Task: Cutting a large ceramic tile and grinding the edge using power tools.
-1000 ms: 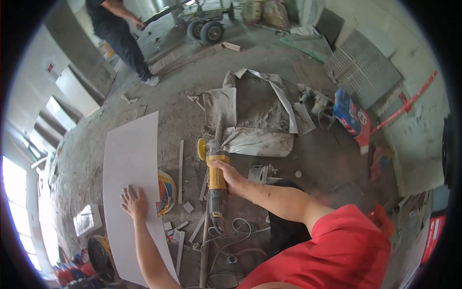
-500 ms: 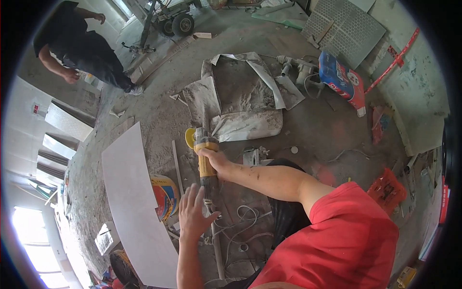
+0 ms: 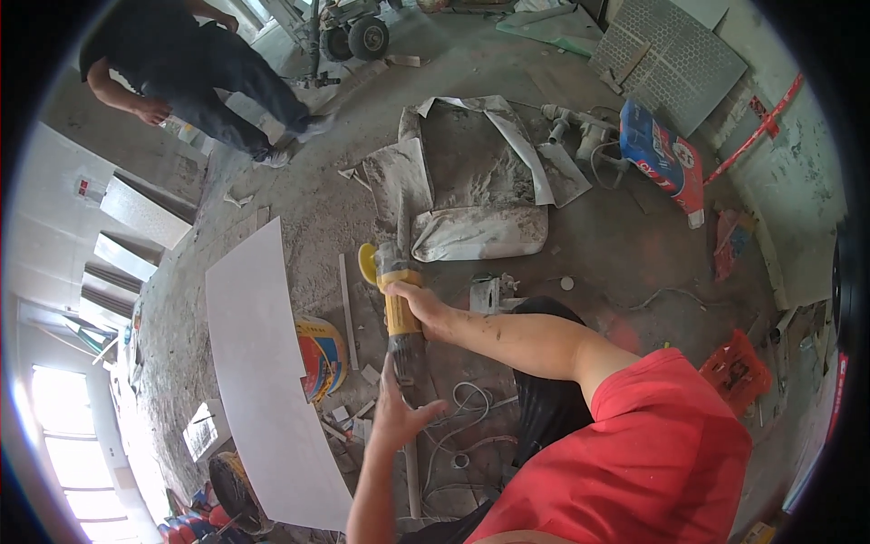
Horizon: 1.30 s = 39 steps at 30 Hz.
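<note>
My right hand [image 3: 413, 305] is wrapped round the yellow-and-black body of an angle grinder [image 3: 404, 337]. A yellow disc [image 3: 366, 264] shows at the far left of its head. My left hand [image 3: 395, 415] is at the grinder's dark rear end, fingers stretched up along it and thumb spread to the right. Whether those fingers touch the tool I cannot tell. Left of the hands a large pale panel [image 3: 263, 363] stands tilted, partly hiding a bucket [image 3: 328, 355] with a coloured label.
Torn white sacking [image 3: 485, 238] with grey powder lies ahead, near a power tool [image 3: 594, 140] and a blue-and-red bag [image 3: 660, 156]. A red crate [image 3: 736, 374] stands at right. Loose cable [image 3: 471, 390] lies by my leg. Another person [image 3: 190, 72] is at the far left.
My left hand has moved up and right to the grinder's rear end. The other person has stepped rightward. The whole scene has shifted slightly right in the picture.
</note>
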Each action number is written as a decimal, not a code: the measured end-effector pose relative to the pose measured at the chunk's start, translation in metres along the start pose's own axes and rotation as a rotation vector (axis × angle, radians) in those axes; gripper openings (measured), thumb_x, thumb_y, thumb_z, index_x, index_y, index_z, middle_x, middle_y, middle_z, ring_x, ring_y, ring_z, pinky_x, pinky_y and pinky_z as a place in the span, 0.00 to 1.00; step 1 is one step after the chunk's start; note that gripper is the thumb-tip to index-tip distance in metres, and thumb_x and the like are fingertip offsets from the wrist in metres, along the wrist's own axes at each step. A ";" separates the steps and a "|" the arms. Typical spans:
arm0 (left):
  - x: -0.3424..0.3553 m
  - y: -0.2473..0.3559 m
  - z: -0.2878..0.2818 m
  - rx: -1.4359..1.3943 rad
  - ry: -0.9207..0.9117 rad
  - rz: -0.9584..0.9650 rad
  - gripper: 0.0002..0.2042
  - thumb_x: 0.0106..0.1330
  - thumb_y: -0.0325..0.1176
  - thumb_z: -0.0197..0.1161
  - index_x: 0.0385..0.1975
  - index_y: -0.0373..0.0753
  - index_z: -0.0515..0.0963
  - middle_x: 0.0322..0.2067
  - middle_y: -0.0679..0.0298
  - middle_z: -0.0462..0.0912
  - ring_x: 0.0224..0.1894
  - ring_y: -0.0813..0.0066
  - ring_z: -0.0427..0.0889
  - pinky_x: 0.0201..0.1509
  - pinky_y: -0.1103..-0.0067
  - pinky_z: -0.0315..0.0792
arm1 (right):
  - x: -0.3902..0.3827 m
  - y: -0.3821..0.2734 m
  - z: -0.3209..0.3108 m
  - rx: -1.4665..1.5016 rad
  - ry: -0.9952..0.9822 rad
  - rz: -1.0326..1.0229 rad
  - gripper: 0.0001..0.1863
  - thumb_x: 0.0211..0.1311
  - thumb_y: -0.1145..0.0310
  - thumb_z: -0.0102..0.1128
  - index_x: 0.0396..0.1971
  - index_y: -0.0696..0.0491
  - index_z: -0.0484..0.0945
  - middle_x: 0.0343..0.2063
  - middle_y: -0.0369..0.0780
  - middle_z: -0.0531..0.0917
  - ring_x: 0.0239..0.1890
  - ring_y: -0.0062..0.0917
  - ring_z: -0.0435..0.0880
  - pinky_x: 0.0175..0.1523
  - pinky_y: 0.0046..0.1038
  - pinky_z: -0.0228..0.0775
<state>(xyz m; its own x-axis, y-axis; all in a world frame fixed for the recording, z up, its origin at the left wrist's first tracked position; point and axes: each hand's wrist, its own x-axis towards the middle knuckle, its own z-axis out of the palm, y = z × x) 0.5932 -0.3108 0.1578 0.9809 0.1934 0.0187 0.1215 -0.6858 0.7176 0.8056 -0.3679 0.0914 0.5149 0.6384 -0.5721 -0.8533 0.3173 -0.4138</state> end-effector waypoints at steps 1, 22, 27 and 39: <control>-0.003 -0.001 0.010 -0.532 0.048 -0.228 0.32 0.69 0.37 0.73 0.69 0.31 0.68 0.50 0.52 0.87 0.53 0.55 0.88 0.61 0.65 0.80 | -0.003 0.001 -0.003 -0.018 -0.149 0.036 0.22 0.62 0.57 0.71 0.49 0.55 0.77 0.33 0.43 0.83 0.31 0.32 0.87 0.39 0.40 0.84; -0.185 -0.042 0.072 -0.902 0.145 -0.555 0.26 0.57 0.31 0.77 0.54 0.33 0.76 0.40 0.67 0.83 0.37 0.80 0.81 0.42 0.79 0.76 | 0.044 0.123 -0.097 -2.333 -1.124 0.545 0.15 0.65 0.64 0.68 0.42 0.62 0.90 0.41 0.48 0.92 0.42 0.39 0.92 0.44 0.42 0.84; -0.215 -0.056 0.076 -0.832 0.091 -0.639 0.26 0.58 0.33 0.78 0.54 0.31 0.77 0.41 0.66 0.84 0.41 0.77 0.81 0.47 0.77 0.77 | 0.029 0.112 -0.075 -2.247 -1.064 0.432 0.14 0.62 0.67 0.67 0.42 0.61 0.89 0.40 0.47 0.92 0.41 0.38 0.92 0.45 0.42 0.84; -0.218 -0.043 0.052 -0.864 0.129 -0.805 0.24 0.58 0.34 0.79 0.52 0.33 0.77 0.34 0.65 0.84 0.31 0.79 0.82 0.33 0.77 0.78 | 0.021 0.107 -0.043 -2.254 -0.832 -0.029 0.26 0.62 0.55 0.70 0.58 0.50 0.81 0.50 0.49 0.88 0.56 0.47 0.86 0.58 0.47 0.78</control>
<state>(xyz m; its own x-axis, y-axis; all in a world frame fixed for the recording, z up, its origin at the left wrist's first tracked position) 0.3820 -0.3596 0.0868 0.6407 0.4552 -0.6183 0.5051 0.3566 0.7860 0.7292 -0.3503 0.0050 -0.0888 0.8592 -0.5040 0.7996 -0.2403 -0.5504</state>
